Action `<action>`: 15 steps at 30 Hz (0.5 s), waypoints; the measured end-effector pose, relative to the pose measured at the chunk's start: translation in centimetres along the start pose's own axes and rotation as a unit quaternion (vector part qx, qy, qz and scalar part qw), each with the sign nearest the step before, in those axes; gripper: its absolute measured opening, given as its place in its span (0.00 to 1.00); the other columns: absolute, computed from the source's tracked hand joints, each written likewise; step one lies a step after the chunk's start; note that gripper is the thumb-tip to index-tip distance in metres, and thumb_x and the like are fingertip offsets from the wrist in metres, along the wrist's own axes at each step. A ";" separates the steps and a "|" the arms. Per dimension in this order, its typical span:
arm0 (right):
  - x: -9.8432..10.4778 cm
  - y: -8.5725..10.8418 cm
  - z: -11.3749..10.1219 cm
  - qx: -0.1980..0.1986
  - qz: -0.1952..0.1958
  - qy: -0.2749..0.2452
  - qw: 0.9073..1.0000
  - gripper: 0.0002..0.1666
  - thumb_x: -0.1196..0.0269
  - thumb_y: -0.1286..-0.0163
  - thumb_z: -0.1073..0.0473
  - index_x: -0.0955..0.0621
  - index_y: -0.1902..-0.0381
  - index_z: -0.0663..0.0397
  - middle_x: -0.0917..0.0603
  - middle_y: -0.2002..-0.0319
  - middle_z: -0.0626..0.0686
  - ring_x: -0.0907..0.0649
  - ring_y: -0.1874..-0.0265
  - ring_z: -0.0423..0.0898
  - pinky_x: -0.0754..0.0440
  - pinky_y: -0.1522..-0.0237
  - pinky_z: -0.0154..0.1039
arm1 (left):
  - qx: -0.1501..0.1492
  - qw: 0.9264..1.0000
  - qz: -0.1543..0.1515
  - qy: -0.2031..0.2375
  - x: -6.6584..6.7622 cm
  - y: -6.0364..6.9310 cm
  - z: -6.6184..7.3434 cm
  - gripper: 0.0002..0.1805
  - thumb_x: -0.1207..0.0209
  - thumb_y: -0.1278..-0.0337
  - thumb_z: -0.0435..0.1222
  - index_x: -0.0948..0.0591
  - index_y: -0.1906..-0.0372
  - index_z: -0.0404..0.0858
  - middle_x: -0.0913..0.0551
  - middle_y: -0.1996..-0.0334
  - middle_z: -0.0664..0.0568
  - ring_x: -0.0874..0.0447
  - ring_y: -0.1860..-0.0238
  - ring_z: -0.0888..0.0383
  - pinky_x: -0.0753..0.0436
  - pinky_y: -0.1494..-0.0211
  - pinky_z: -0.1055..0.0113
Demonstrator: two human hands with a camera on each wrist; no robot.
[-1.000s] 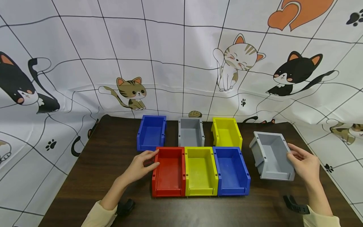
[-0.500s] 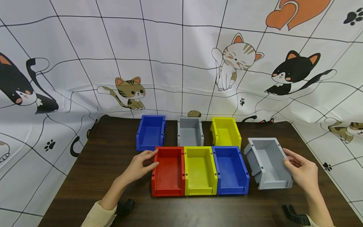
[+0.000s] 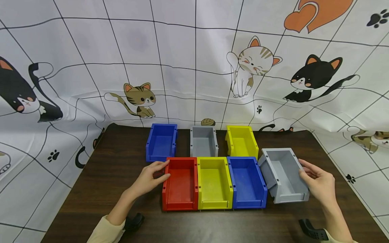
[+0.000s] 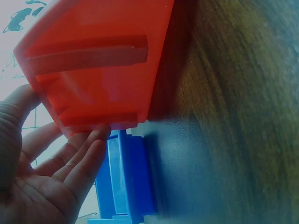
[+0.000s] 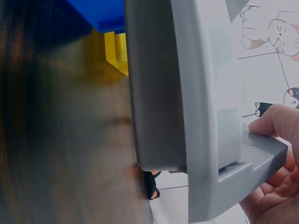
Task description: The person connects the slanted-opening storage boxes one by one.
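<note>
In the head view, a red storage bin (image 3: 180,184), a yellow bin (image 3: 214,184) and a blue bin (image 3: 247,182) stand side by side in the front row. My left hand (image 3: 148,179) touches the red bin's left side with thumb and fingers fairly straight; the left wrist view shows the fingertips (image 4: 100,133) against its outer wall. My right hand (image 3: 322,184) grips the right wall of a grey bin (image 3: 287,179), thumb on the rim. This grey bin is slightly tilted, close beside the blue one. The right wrist view shows its side (image 5: 201,112) above the table.
Behind the front row stand a blue bin (image 3: 161,141), a smaller-looking grey bin (image 3: 204,141) and a yellow bin (image 3: 242,141), spaced apart. The dark wooden table (image 3: 121,152) meets a white cat-print cloth (image 3: 182,77) at the back and sides.
My right hand has moved the grey bin left and toward the front, up to the blue bin's right side. My left hand has stayed at the red bin.
</note>
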State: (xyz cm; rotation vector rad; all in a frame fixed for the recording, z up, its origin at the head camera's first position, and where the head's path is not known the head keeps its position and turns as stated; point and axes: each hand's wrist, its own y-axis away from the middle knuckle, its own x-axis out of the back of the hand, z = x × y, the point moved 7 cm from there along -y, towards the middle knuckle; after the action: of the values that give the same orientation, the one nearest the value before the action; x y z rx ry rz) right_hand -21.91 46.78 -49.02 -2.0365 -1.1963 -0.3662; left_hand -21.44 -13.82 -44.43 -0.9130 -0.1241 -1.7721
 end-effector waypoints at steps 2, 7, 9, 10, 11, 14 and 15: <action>0.0 0.0 -0.1 0.002 -0.003 -0.004 1.000 0.21 0.30 0.44 0.61 0.16 0.51 0.41 0.16 0.72 0.34 0.18 0.76 0.29 0.24 0.78 0.21 | -0.001 1.000 0.000 -0.001 0.0 0.0 0.0 0.27 0.36 0.46 0.33 0.27 0.41 0.27 0.22 0.60 0.48 0.24 0.64 0.54 0.17 0.61 0.63; 0.2 -0.1 -1.7 0.022 -0.026 -0.060 0.998 0.22 0.31 0.45 0.65 0.16 0.50 0.50 0.15 0.72 0.38 0.19 0.76 0.28 0.25 0.80 0.20 | 0.001 1.000 0.002 -0.004 0.1 0.1 0.1 0.27 0.36 0.46 0.33 0.27 0.41 0.27 0.21 0.58 0.47 0.23 0.62 0.54 0.17 0.59 0.64; 0.2 -0.1 -1.7 0.020 -0.024 -0.052 0.998 0.22 0.31 0.45 0.65 0.16 0.50 0.47 0.15 0.72 0.37 0.18 0.76 0.28 0.25 0.80 0.21 | 0.003 1.000 0.002 -0.005 0.1 0.1 0.1 0.27 0.36 0.46 0.34 0.26 0.41 0.27 0.21 0.58 0.47 0.23 0.62 0.55 0.18 0.60 0.65; 0.1 -0.2 -0.9 0.014 -0.014 -0.028 0.999 0.22 0.30 0.44 0.63 0.16 0.50 0.45 0.16 0.72 0.36 0.18 0.76 0.29 0.24 0.79 0.21 | 0.004 1.000 0.002 -0.005 0.1 0.1 0.0 0.27 0.36 0.46 0.33 0.26 0.41 0.27 0.21 0.58 0.47 0.23 0.62 0.55 0.18 0.60 0.65; 0.0 -0.2 -0.2 0.007 -0.007 -0.010 1.000 0.21 0.31 0.44 0.62 0.16 0.50 0.43 0.16 0.72 0.35 0.18 0.75 0.29 0.23 0.79 0.21 | 0.004 1.000 0.002 -0.005 0.1 0.1 0.0 0.27 0.36 0.46 0.33 0.26 0.41 0.28 0.21 0.58 0.47 0.24 0.62 0.55 0.18 0.61 0.66; 0.0 -0.2 0.3 -0.002 -0.003 0.011 1.000 0.22 0.30 0.44 0.60 0.16 0.51 0.38 0.16 0.72 0.35 0.17 0.75 0.30 0.22 0.78 0.22 | 0.005 1.000 0.001 -0.006 0.0 0.0 -0.1 0.27 0.36 0.46 0.33 0.26 0.41 0.28 0.21 0.58 0.47 0.24 0.63 0.56 0.19 0.62 0.67; 0.0 -0.2 0.4 -0.004 -0.004 0.014 1.000 0.22 0.30 0.44 0.60 0.16 0.50 0.37 0.16 0.71 0.36 0.17 0.75 0.30 0.23 0.78 0.22 | 0.006 1.000 0.000 -0.006 0.0 0.0 -0.1 0.27 0.36 0.46 0.33 0.26 0.41 0.28 0.21 0.58 0.47 0.24 0.63 0.56 0.19 0.62 0.67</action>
State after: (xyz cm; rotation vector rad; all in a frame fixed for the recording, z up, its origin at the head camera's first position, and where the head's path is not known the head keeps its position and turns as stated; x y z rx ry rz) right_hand -22.11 47.14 -49.23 -2.0274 -1.1866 -0.4031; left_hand -21.49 -13.89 -44.51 -0.9153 -0.1431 -1.7635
